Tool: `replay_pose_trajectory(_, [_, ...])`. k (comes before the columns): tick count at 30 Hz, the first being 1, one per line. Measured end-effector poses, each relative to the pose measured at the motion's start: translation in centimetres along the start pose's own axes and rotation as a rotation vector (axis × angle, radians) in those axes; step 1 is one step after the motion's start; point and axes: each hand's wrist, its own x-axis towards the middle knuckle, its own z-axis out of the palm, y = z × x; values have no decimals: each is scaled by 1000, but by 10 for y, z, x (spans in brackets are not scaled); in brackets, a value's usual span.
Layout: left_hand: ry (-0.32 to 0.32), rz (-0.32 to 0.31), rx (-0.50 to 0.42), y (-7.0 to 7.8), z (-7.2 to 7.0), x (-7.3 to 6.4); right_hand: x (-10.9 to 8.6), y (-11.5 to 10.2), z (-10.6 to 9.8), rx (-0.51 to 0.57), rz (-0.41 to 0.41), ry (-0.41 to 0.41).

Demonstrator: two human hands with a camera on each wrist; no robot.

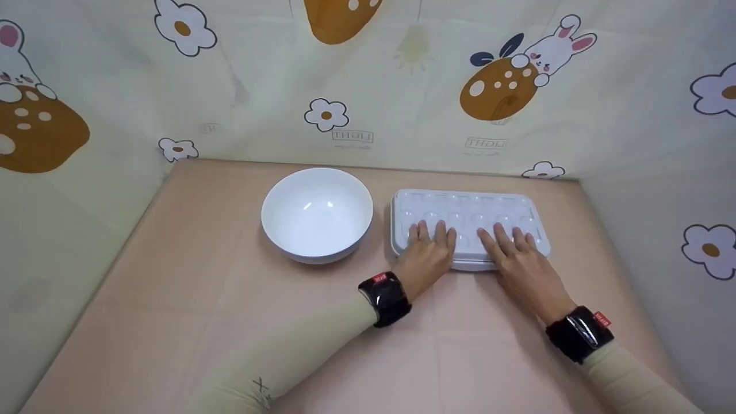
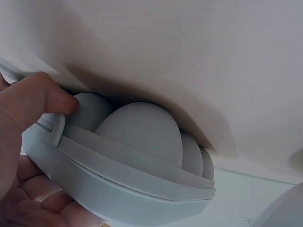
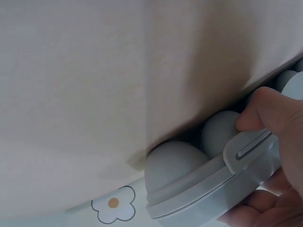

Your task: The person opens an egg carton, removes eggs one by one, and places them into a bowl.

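lidded tray (image 1: 468,227), pale white and oblong, sits under both my hands, its long side facing me and its lid on. rows of clear-looking round bumps cover the lid, and most of them show just beyond my fingertips. my left hand (image 1: 426,259) grips the near edge toward one end, and my right hand (image 1: 526,276) grips the same edge toward the other end, a gap between them. on each hand the fingers lie spread over the lid while the thumb comes round below, so the edge is pinched between. by my left thumb is a left clip (image 2: 57,130), by my right thumb a right clip (image 3: 248,150); i cannot tell whether either is fastened. rounded cups (image 2: 144,135) bulge from the underside, next to my thumbs.

beyond my left hand and off to its left stands a white bowl (image 1: 316,215), near the tray but apart from it. under everything is a peach tabletop (image 1: 172,299). past my hands hangs a pale cloth (image 1: 259,75) printed with rabbits and flowers. black bands (image 1: 386,299) circle both my wrists, over cream sleeves (image 1: 299,345).
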Motion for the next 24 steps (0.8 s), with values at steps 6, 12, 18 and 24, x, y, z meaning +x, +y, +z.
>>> replay_pose_trajectory(6, [-21, -5, -50, 0, -1, 1, 0, -1, 0, 13, 21, -30])
replay_pose_trajectory(12, [-7, -14, -84, 0, 1, 1, -1, -2, 0, 36, 51, -66])
replay_pose_trajectory(18, [36, -39, -121, 1, 1, 1, -1, -4, -2, 67, 65, -78])
replay_pose_trajectory(24, [20, -55, -198, -3, -6, 5, 3, -7, -8, 75, 67, -94])
